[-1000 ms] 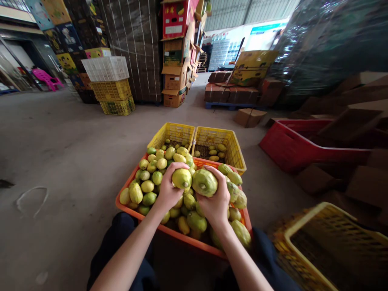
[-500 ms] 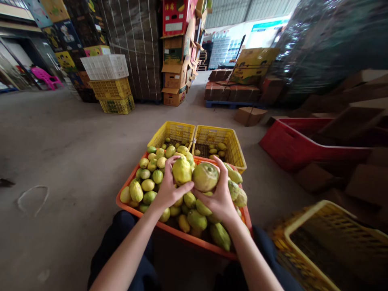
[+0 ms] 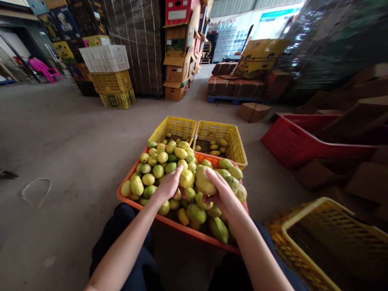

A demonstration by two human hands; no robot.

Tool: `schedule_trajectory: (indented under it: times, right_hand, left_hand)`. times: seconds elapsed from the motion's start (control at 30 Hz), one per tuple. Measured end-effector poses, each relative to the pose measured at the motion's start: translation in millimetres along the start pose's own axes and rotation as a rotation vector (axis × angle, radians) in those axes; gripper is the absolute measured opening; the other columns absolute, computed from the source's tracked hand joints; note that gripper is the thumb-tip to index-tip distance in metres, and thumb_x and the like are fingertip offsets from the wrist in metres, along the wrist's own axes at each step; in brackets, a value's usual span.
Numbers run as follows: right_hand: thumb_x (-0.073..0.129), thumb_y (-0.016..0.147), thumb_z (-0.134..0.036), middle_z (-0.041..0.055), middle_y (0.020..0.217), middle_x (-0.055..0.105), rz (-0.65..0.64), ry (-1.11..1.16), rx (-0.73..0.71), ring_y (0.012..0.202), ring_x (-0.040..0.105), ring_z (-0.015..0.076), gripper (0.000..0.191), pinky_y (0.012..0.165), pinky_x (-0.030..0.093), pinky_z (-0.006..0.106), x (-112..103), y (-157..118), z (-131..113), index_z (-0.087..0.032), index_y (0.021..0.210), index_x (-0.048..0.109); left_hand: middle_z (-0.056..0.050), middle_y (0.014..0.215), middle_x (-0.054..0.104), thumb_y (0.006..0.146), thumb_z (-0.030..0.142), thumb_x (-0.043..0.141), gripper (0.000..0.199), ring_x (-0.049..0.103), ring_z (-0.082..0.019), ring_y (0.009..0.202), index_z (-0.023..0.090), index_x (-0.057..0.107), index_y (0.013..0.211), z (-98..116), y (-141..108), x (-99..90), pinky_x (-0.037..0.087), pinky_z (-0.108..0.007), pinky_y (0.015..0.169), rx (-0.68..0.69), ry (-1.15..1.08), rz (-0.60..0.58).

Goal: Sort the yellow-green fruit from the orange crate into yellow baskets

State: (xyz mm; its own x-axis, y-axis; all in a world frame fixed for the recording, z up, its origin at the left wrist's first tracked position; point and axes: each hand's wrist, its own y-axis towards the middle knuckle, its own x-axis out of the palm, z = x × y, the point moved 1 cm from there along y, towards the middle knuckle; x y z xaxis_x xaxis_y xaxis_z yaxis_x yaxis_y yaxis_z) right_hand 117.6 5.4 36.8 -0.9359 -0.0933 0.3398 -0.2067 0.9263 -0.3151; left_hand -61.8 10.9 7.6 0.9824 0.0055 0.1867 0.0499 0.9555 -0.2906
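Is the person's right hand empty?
No, the right hand holds a large yellow-green fruit over the fruit-filled orange crate.

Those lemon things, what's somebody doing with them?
A person is holding one yellow-green fruit in the left hand and a bigger one in the right hand, side by side above an orange crate heaped with more of them. Just beyond it, two yellow crates have a few fruits each at the bottom.
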Motion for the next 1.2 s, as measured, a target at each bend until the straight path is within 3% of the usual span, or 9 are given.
schedule_trajectory:
  times: [0.1, 0.3, 0.57, 0.77, 0.9, 0.97, 1.03, 1.1, 1.2]
  right_hand:
    - [0.081, 0.085, -0.058, -0.0008, 0.058, 0.064, 0.015, 0.034, 0.077, 0.035, 0.057, 0.0138, 0.044, 0.029, 0.041, 0.019, 4, 0, -4, -0.022, 0.099, 0.061]
    - [0.078, 0.086, -0.048, -0.0004, 0.055, 0.062, -0.015, 0.086, 0.147, 0.036, 0.053, 0.0117, 0.031, 0.029, 0.041, 0.019, 3, 1, -6, -0.021, 0.085, 0.063]
    - [0.087, 0.074, -0.027, -0.0005, 0.070, 0.071, -0.122, 0.124, 0.085, 0.040, 0.061, 0.0105, 0.024, 0.033, 0.050, 0.017, 0, 0, -5, -0.021, 0.079, 0.065]
    - [0.090, 0.068, -0.021, -0.0023, 0.068, 0.070, -0.084, 0.092, 0.100, 0.042, 0.065, 0.0117, 0.029, 0.038, 0.056, 0.017, 0, 2, -3, -0.020, 0.083, 0.065]
    - [0.093, 0.061, -0.023, -0.0029, 0.066, 0.068, -0.071, 0.059, 0.062, 0.041, 0.064, 0.0113, 0.038, 0.038, 0.055, 0.017, 2, 6, 0, -0.019, 0.084, 0.064]
    - [0.096, 0.055, -0.027, -0.0036, 0.065, 0.067, -0.048, 0.048, 0.030, 0.040, 0.062, 0.0109, 0.044, 0.038, 0.053, 0.018, 3, 7, 1, -0.019, 0.084, 0.063]
    - [0.097, 0.052, -0.029, -0.0048, 0.063, 0.066, -0.035, 0.034, -0.010, 0.040, 0.061, 0.0114, 0.050, 0.038, 0.053, 0.019, 4, 6, 1, -0.020, 0.089, 0.064]
    - [0.098, 0.050, -0.027, -0.0056, 0.065, 0.067, -0.027, 0.019, -0.056, 0.043, 0.062, 0.0126, 0.060, 0.041, 0.055, 0.021, 4, 4, 0, -0.021, 0.101, 0.067]
    - [0.098, 0.046, -0.017, -0.0048, 0.078, 0.073, -0.009, 0.027, -0.122, 0.055, 0.067, 0.0150, 0.085, 0.055, 0.063, 0.027, 4, 0, -4, -0.027, 0.125, 0.066]
  left_hand:
    - [-0.005, 0.037, 0.053, 0.104, 0.063, 0.044, 0.071, 0.037, -0.013, 0.033, 0.025, 0.050, 0.045, 5, -2, 2.2, 0.025, -0.030, 0.042, -0.035, 0.219, -0.023]
    - [-0.005, 0.038, 0.052, 0.104, 0.064, 0.042, 0.073, 0.041, -0.016, 0.038, 0.026, 0.050, 0.043, 9, -3, 2.5, 0.031, -0.031, 0.048, -0.054, 0.299, 0.038]
    - [-0.005, 0.038, 0.051, 0.105, 0.057, 0.045, 0.067, 0.045, -0.018, 0.040, 0.025, 0.060, 0.048, -2, 4, -3.5, 0.034, -0.031, 0.052, -0.019, 0.175, 0.109]
    - [-0.004, 0.037, 0.050, 0.102, 0.060, 0.052, 0.066, 0.044, -0.016, 0.038, 0.026, 0.053, 0.046, -1, 4, -0.9, 0.031, -0.031, 0.046, 0.008, 0.118, 0.115]
    - [-0.001, 0.043, 0.053, 0.097, 0.065, 0.058, 0.057, 0.048, -0.017, 0.040, 0.025, 0.055, 0.057, 3, 3, 0.6, 0.034, -0.030, 0.046, 0.053, 0.125, 0.101]
    - [-0.002, 0.052, 0.059, 0.096, 0.064, 0.061, 0.049, 0.060, -0.021, 0.051, 0.024, 0.061, 0.067, 5, 3, 0.5, 0.044, -0.031, 0.053, 0.099, 0.149, 0.141]
    - [-0.004, 0.074, 0.072, 0.095, 0.057, 0.067, 0.037, 0.072, -0.025, 0.079, 0.023, 0.068, 0.081, 7, 4, 0.6, 0.054, -0.033, 0.072, 0.195, 0.136, 0.196]
    - [-0.006, 0.100, 0.077, 0.093, 0.049, 0.072, 0.025, 0.071, -0.026, 0.109, 0.024, 0.070, 0.094, 7, 6, 1.6, 0.056, -0.035, 0.093, 0.263, 0.067, 0.217]
    - [-0.007, 0.113, 0.076, 0.093, 0.047, 0.070, 0.026, 0.068, -0.028, 0.119, 0.024, 0.067, 0.103, 6, 11, 4.7, 0.057, -0.042, 0.101, 0.185, -0.133, 0.115]
